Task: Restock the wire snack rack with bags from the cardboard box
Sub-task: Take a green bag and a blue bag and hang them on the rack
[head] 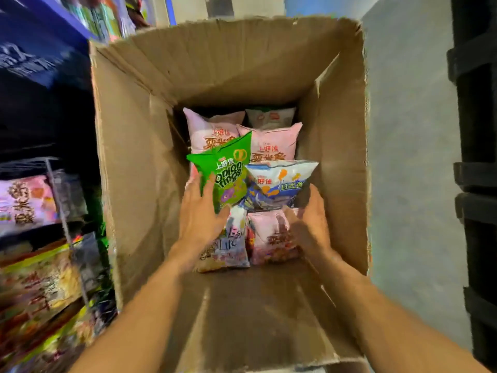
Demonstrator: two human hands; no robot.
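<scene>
The cardboard box (129, 162) holds a green onion rings bag (228, 173), pinched by the left hand (199, 214). Fingers of the right hand (309, 222) touch the blue-and-white bag (279, 181), grip unclear.

Wire snack rack (61, 211): cut off by the left edge, bags smeared by blur.
Cardboard box (134, 157): near flap cropped at the bottom edge.
Green bag (228, 168): lower left part covered by the left hand (199, 214).
Right hand (309, 224): blurred; hold on the blue-and-white bag (279, 181) cannot be told.
</scene>
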